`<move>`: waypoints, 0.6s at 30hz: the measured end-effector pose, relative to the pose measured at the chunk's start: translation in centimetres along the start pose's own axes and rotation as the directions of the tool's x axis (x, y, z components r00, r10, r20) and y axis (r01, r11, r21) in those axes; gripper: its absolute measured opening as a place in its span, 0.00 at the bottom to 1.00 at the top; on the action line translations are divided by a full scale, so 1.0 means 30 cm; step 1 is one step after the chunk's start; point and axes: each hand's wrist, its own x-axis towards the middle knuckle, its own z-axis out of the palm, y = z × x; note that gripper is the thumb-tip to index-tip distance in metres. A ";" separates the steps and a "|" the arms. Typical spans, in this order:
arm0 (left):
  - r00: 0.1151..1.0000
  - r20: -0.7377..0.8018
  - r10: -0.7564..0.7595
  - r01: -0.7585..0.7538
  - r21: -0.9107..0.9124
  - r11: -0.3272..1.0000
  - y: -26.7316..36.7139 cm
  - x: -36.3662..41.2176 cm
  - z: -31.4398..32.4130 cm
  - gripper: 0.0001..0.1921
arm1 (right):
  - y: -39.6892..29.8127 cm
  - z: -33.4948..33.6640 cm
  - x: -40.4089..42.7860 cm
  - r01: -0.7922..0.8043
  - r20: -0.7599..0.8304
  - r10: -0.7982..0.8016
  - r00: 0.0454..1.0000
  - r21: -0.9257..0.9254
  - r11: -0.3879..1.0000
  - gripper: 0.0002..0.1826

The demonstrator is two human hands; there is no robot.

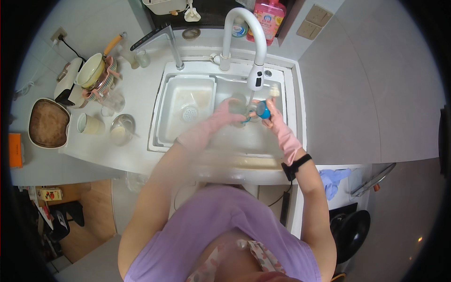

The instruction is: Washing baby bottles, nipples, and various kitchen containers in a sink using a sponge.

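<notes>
Both my hands wear pink rubber gloves and are over the right basin of a white sink (246, 142). My left hand (229, 112) curls around a clear container (238, 102), blurred here, with a teal ring near its lower end. In my right hand (273, 114) is a blue object (263, 110) with a round greyish end, and a pale-bristled brush (274, 91) sticks up beyond that hand. The white faucet (257, 75) hangs above, with a thin stream of water falling between my hands.
A white drain basket (162, 116) fills the sink's left side. On the left counter are stacked bowls (105, 79), a glass jar (90, 124) and a metal bowl (122, 123). Behind the sink stand a second tap (173, 46) and a pink soap bottle (269, 21).
</notes>
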 end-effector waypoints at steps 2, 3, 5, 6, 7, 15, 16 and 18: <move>0.999 -0.019 0.048 -0.051 -0.305 0.951 0.027 -0.016 -0.018 0.37 | 0.005 -0.014 0.004 0.002 0.018 -0.005 1.000 0.156 0.988 0.38; 0.995 -0.062 0.079 -0.101 -0.580 0.808 0.034 -0.032 -0.032 0.36 | 0.002 0.003 0.001 -0.009 0.050 -0.006 0.999 0.309 0.951 0.39; 0.999 -0.035 -0.014 -0.013 -0.668 0.744 0.031 -0.009 -0.017 0.35 | 0.023 0.074 0.009 -0.032 -0.042 0.048 0.998 0.326 0.945 0.40; 0.995 0.036 -0.098 0.092 -0.744 0.662 0.045 0.026 0.018 0.34 | 0.050 0.069 0.014 -0.056 -0.063 0.087 0.994 0.384 0.921 0.40; 0.995 0.049 -0.087 0.094 -0.740 0.666 0.099 0.036 0.049 0.34 | 0.041 0.101 0.018 -0.080 -0.077 0.127 0.989 0.445 0.892 0.39; 0.838 -0.380 -0.392 0.034 -0.681 0.732 0.091 0.135 0.187 0.37 | 0.015 0.151 -0.006 -0.035 -0.264 0.092 0.960 0.214 0.976 0.29; 0.848 -0.365 -0.385 0.044 -0.675 0.736 0.123 0.129 0.211 0.37 | 0.017 0.127 -0.010 -0.022 -0.282 0.085 0.956 0.219 0.975 0.29; 0.746 -0.387 -0.541 0.170 -0.675 0.718 0.171 0.108 0.245 0.33 | 0.021 0.095 -0.014 0.005 -0.435 0.049 0.899 0.122 0.993 0.26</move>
